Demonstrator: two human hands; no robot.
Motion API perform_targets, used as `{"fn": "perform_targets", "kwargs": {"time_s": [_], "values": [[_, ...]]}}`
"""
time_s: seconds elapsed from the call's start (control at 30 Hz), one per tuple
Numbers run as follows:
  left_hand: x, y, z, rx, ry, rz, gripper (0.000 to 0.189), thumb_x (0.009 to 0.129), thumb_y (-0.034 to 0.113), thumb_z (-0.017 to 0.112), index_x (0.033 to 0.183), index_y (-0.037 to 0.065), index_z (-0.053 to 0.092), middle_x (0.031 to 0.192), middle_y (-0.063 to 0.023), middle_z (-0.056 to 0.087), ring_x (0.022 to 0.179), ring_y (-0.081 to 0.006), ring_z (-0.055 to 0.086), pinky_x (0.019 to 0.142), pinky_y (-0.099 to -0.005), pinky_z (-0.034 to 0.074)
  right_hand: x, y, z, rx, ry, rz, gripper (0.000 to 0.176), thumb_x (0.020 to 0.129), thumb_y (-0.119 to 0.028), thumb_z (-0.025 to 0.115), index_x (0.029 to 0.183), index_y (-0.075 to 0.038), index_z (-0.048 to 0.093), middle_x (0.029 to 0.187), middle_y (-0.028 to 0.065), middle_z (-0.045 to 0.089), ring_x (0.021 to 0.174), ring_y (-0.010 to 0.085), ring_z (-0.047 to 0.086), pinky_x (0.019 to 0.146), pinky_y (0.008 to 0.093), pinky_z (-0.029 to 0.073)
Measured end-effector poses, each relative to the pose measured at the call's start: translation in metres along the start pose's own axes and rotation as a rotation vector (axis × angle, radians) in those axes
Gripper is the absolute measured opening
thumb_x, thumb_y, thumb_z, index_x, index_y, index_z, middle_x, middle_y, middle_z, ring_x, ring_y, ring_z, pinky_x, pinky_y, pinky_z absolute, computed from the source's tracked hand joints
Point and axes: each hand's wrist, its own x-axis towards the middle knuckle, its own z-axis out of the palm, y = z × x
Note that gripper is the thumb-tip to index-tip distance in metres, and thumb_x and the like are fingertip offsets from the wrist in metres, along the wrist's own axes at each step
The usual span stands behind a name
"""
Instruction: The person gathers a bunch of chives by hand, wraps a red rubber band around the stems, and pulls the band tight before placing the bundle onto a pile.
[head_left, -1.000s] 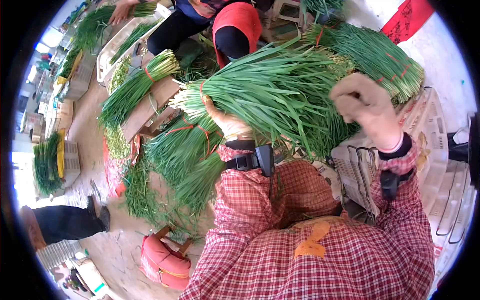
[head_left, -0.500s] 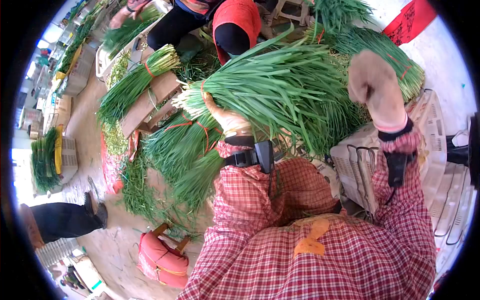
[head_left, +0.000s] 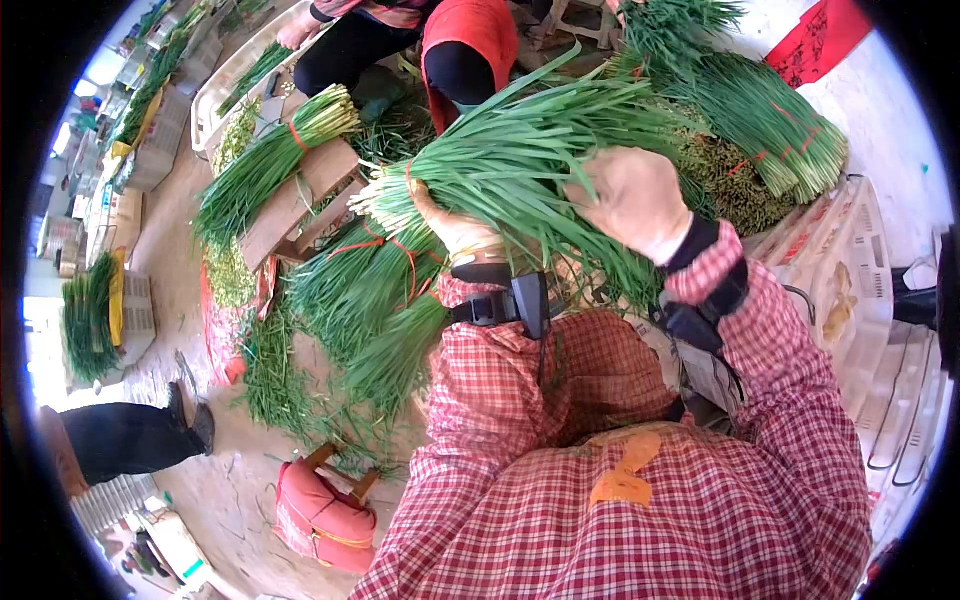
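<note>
My gloved left hand [head_left: 467,232] is closed around the pale stem end of a bunch of garlic chives [head_left: 530,165]. A red band circles that end, and the long flat leaves fan out to the right. My gloved right hand [head_left: 640,200], somewhat blurred, is curled over the leaves on the right side of the bunch, with some leaf blades at its fingers. Its fingertips are partly hidden. Below my left hand lie more green bunches [head_left: 350,270] tied with red bands.
A tied bunch [head_left: 280,165] rests on a wooden bench [head_left: 275,225] to the left. More tied bunches [head_left: 770,120] lie at the right, above a white plastic crate [head_left: 850,270]. A red padded stool [head_left: 325,515] stands lower left. Another person's hand [head_left: 298,32] shows at the top.
My right hand has come down and left from the air at the right onto the leaves. My left hand still holds the bunch. The other person's hand has shifted at top left.
</note>
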Motion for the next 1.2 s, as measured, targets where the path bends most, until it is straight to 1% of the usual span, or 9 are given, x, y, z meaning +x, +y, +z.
{"fn": "perform_targets", "kwargs": {"time_s": [0.1,0.2,0.43,0.63,0.73,0.9,1.0,1.13,1.2], "values": [[0.005,0.002,-0.003,-0.018,0.018,0.032,0.061,0.089,0.057,0.058,0.128,0.01,0.06,0.132,-0.0075,0.061,0.118,-0.0287,0.056,0.106,-0.0468,0.041,0.016,0.053,-0.005,0.319,0.168,0.169,0.01,0.092,-0.016,0.06,0.091,-0.007,0.062,0.072,0.003,0.056,0.063,0.0191,0.056,0.062,0.0309,0.048],[0.005,0.006,-0.008,-0.016,0.046,0.042,0.055,0.093,0.052,0.056,0.129,0.01,0.059,0.132,-0.007,0.061,0.119,-0.0277,0.056,0.108,-0.0449,0.041,0.024,0.052,-0.058,1.657,0.374,0.503,0.022,0.095,-0.01,0.055,0.076,-0.011,0.044,0.068,-0.0028,0.04,0.055,0.0104,0.036,0.053,0.0241,0.03],[-0.003,0.002,-0.004,0.039,-0.031,0.07,0.068,0.084,0.063,0.062,0.127,0.01,0.061,0.13,-0.0092,0.06,0.117,-0.0312,0.056,0.102,-0.05,0.044,-0.03,0.007,-0.092,0.722,-0.524,0.467,0.016,0.082,-0.015,0.073,0.076,-0.004,0.062,0.068,0.0025,0.057,0.069,0.0077,0.056,0.065,0.0244,0.045],[0.018,-0.005,-0.026,0.01,-0.06,0.115,0.056,0.09,0.054,0.056,0.135,0.02,0.055,0.134,-0.0056,0.058,0.119,-0.0291,0.055,0.103,-0.0506,0.044,-0.001,-0.012,-0.043,-0.194,-0.173,0.204,0.044,0.086,-0.055,0.067,0.085,-0.012,0.063,0.07,0.0033,0.062,0.057,0.0185,0.061,0.052,0.0305,0.05],[0.007,0.0,-0.008,0.016,-0.018,0.163,0.051,0.092,0.05,0.059,0.132,0.018,0.057,0.129,-0.0048,0.061,0.117,-0.0273,0.057,0.105,-0.0471,0.043,-0.007,0.035,0.031,-0.159,-0.015,-0.294,0.025,0.1,-0.028,0.054,0.091,-0.007,0.062,0.072,0.0078,0.059,0.06,0.0223,0.059,0.055,0.0335,0.053],[0.0,0.008,-0.005,-0.079,0.004,0.008,0.05,0.093,0.049,0.058,0.13,0.016,0.059,0.128,-0.0042,0.063,0.115,-0.0261,0.058,0.104,-0.0443,0.043,0.006,0.039,-0.017,0.812,0.383,0.633,0.019,0.1,-0.02,0.054,0.083,-0.012,0.048,0.066,-0.0029,0.039,0.057,0.0117,0.041,0.054,0.0291,0.04],[0.0,0.007,0.001,-0.031,0.048,0.078,0.056,0.087,0.055,0.061,0.126,0.013,0.061,0.127,-0.0066,0.062,0.113,-0.0294,0.058,0.102,-0.0476,0.044,-0.031,0.068,-0.044,1.656,0.052,0.573,0.028,0.097,-0.035,0.059,0.086,-0.01,0.054,0.06,-0.0046,0.039,0.057,0.0084,0.047,0.054,0.0238,0.039],[0.004,0.003,-0.004,-0.004,0.029,0.133,0.06,0.085,0.057,0.061,0.124,0.012,0.061,0.127,-0.0071,0.062,0.113,-0.0307,0.057,0.101,-0.0491,0.045,-0.025,0.022,-0.072,0.881,-0.424,0.814,0.037,0.094,-0.035,0.061,0.074,-0.005,0.058,0.058,0.0028,0.052,0.046,0.0126,0.05,0.046,0.0278,0.039],[0.007,0.001,-0.012,-0.012,0.007,0.081,0.06,0.085,0.057,0.062,0.125,0.012,0.061,0.128,-0.0067,0.062,0.114,-0.0305,0.057,0.101,-0.049,0.045,-0.019,0.017,-0.047,0.38,-0.239,0.409,0.04,0.092,-0.041,0.065,0.076,-0.005,0.059,0.058,0.0075,0.052,0.047,0.0174,0.052,0.047,0.031,0.042]]}}
